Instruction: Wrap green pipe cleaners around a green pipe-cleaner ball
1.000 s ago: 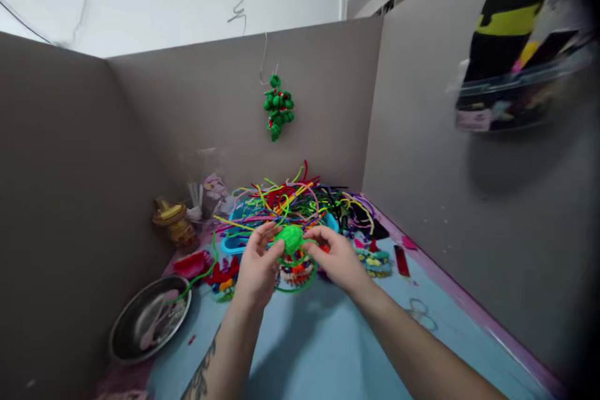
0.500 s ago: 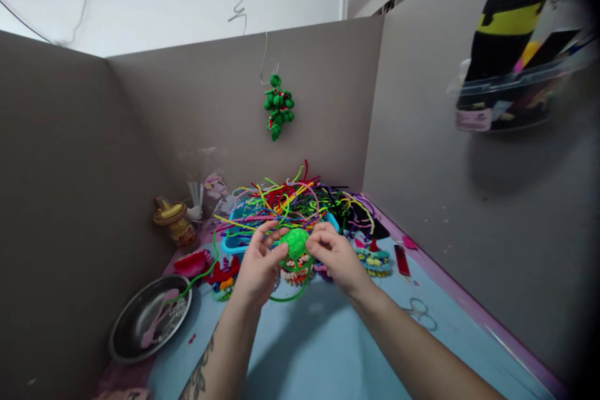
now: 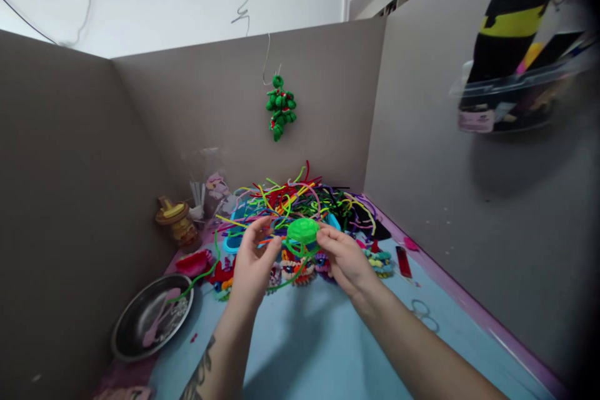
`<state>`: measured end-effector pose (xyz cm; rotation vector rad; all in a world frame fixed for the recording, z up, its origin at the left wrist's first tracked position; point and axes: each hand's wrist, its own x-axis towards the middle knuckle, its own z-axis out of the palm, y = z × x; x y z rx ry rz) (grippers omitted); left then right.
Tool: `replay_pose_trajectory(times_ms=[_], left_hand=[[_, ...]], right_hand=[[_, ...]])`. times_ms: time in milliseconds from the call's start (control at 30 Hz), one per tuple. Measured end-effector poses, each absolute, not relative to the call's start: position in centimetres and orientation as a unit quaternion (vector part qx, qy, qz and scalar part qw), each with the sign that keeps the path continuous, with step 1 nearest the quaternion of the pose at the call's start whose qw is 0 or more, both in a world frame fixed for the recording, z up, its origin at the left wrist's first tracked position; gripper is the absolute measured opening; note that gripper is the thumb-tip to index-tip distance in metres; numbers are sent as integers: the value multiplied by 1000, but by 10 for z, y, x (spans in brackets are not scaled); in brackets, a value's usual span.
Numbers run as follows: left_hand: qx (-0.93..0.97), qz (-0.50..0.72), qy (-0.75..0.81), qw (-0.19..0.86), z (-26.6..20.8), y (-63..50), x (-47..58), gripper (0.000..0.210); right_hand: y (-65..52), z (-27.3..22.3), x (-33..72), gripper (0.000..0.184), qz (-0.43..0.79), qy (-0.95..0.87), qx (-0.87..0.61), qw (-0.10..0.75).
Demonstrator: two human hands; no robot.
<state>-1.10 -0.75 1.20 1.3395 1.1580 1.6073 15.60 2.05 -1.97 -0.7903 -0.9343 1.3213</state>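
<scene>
My right hand point(image 3: 344, 257) pinches the edge of a bright green coil of pipe cleaner point(image 3: 302, 231), held up over the table. A loose green strand hangs from the coil and curves below it. To the left of the coil is my left hand point(image 3: 253, 260), fingers apart and holding nothing, its thumb and fingertips a short way off. Behind and below the coil stands a row of small multicoloured pipe-cleaner pieces, among them an orange and cream one point(image 3: 298, 270), partly hidden by the strand and my hands.
A blue tray point(image 3: 230, 244) heaped with loose pipe cleaners point(image 3: 290, 197) stands at the back. On the left are a metal bowl point(image 3: 122, 331) with a pink scoop and a brown-yellow jar point(image 3: 178, 225). Scissors point(image 3: 424, 314) lie right. A green pipe-cleaner ornament point(image 3: 281, 109) hangs from the grey partition.
My left hand has let go of the green coil and moved slightly left. The coil, now in my right hand alone, has shifted a little right and up and tilted flatter.
</scene>
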Motion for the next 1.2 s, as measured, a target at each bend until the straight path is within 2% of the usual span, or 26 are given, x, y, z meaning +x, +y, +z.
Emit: replay_pose_trajectory(times_ms=[67,133,233,467,700,967,1067,1200], left_hand=[[553,609,495,281,10,-10,-8,29],[589,564,507,278,7,-12,-3,27],[596,546,505,304,4,-13,5,34],[474,620,456,427,5,-13,12,38],[394,647,434,487,6,-13,11,34],[344,669,404,521,7,-9,10,45],[336,687,380,520,8,-10,12,55],[348,691,363,519,10,-13,16,69]], right_hand=[[22,-20,155,29,590,-394,-334,620],[21,-20,154,30,596,-394,-331,617],[17,-18,152,32,565,-428,-358,608],[11,-15,147,35,501,-493,-393,592],[0,-17,142,26,405,-534,-424,609],[3,-19,142,17,408,-571,-395,593],[-1,-17,141,21,316,-557,-423,641],[-10,-9,144,7,188,-596,-441,645]])
